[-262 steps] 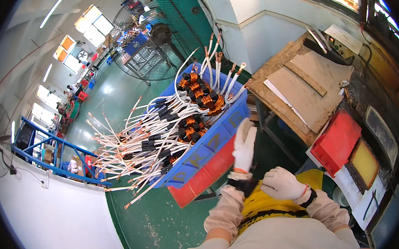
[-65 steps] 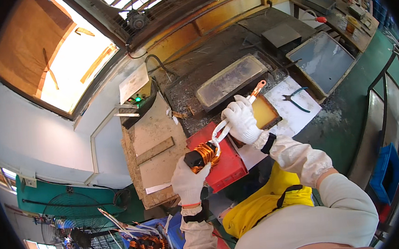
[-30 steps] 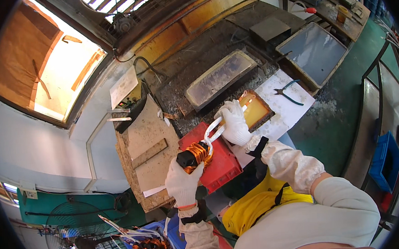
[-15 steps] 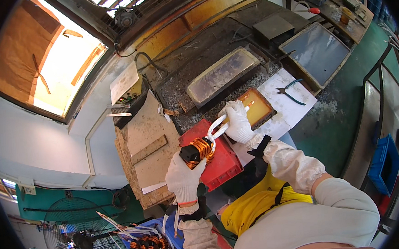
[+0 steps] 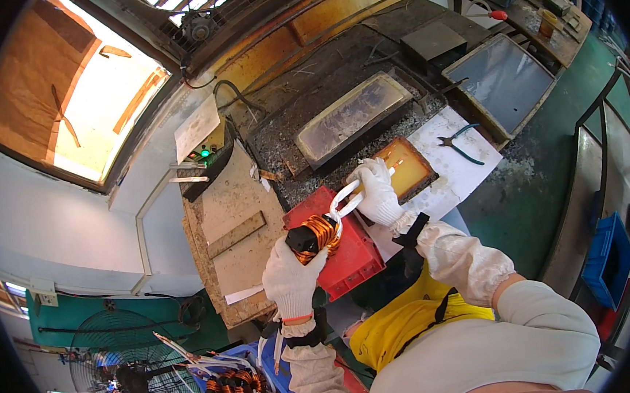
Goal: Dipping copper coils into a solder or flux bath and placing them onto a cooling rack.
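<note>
A copper-wound coil (image 5: 320, 234) with a black core lies over the red plastic crate (image 5: 350, 265). My left hand (image 5: 291, 277), in a white glove, is closed around the black end of this coil. White sleeved leads (image 5: 343, 200) run from the coil to my right hand (image 5: 375, 192), also gloved, whose fingers are wrapped round them. The leads' bare copper ends stick out past my right fingers, over a shallow tray of yellowish material (image 5: 408, 173). Whether the ends touch that material I cannot tell.
Behind the hands is a rectangular pot with a greyish surface (image 5: 353, 118). Dark-handled cutters (image 5: 460, 145) lie on white paper (image 5: 438, 131). A control box with a lit green light (image 5: 206, 154) stands left. Several more coils (image 5: 237, 387) fill a blue bin at lower left.
A green light has come on at the control box. Both hands, the coil and its leads stay almost exactly where they were.
</note>
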A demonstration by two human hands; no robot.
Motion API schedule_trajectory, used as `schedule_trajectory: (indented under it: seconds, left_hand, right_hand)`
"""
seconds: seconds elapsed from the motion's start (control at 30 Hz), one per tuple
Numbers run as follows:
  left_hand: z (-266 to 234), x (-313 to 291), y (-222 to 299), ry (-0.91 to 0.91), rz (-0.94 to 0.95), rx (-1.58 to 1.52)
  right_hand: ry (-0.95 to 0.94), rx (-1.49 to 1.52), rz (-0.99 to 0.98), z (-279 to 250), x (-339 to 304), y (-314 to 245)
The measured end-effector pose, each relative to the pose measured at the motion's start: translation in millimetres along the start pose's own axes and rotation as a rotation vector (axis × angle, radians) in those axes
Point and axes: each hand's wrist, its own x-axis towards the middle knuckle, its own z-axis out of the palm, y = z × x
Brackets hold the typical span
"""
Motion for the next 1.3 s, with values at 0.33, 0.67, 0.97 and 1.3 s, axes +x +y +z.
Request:
schedule_trajectory:
  seconds: [0.33,0.67,0.97,1.3]
  left_hand:
    - [0.2,0.0,0.9,0.022,0.004,-0.002]
    - [1.0,1.0,0.8,0.02,0.005,-0.013]
    - [-8.8,1.1,-2.0,-0.038,0.028,-0.099]
    - [3.5,13.2,8.8,-0.05,-0.133,-0.07]
  right_hand:
    - [-0.002,-0.003,-0.015,2.4,-0.5,5.2]
    - [-0.018,0.05,0.018,2.5,-0.2,3.7]
    - [0.022,-0.083,-0.149,-10.3,16.1,-5.7]
    - [-0.067,-0.167,-0.451,-15.8,71.4,-19.7]
